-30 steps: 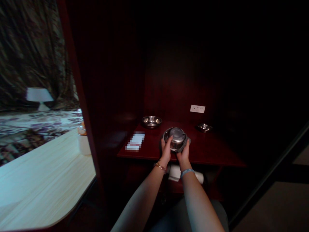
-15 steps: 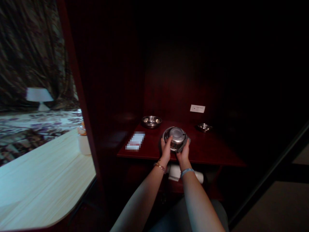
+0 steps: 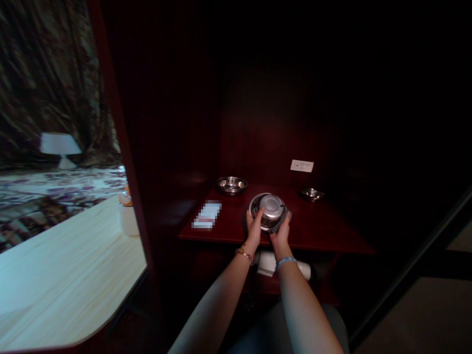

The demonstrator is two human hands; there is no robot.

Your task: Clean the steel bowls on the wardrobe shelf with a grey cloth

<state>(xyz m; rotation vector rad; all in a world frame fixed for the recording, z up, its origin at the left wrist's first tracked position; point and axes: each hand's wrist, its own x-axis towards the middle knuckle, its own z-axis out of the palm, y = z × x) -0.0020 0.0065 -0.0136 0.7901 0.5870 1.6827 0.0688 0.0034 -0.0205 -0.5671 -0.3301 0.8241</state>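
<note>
A shiny metal bowl (image 3: 271, 204) is held with its base facing me, above the front part of the dark red desk (image 3: 324, 228). My left hand (image 3: 254, 226) grips its left side, the thumb lying across the outer wall. On the right side my right hand (image 3: 282, 230) presses a grey cloth (image 3: 288, 216) against the bowl, fingers closed round both. Part of the cloth is hidden behind the bowl and fingers. Behind, to the left, a wider metal bowl (image 3: 231, 186) sits upright on the desk. A smaller metal bowl (image 3: 313, 194) stands at the back right.
A blurred-out pale rectangle (image 3: 207, 215) lies on the desk's left side. A white socket plate (image 3: 302, 166) is on the back wall. White objects (image 3: 267, 263) rest on the shelf below. Leftward, past a dark panel, are a light wooden table (image 3: 73, 275), a white container (image 3: 129, 220) and a lamp (image 3: 60, 143).
</note>
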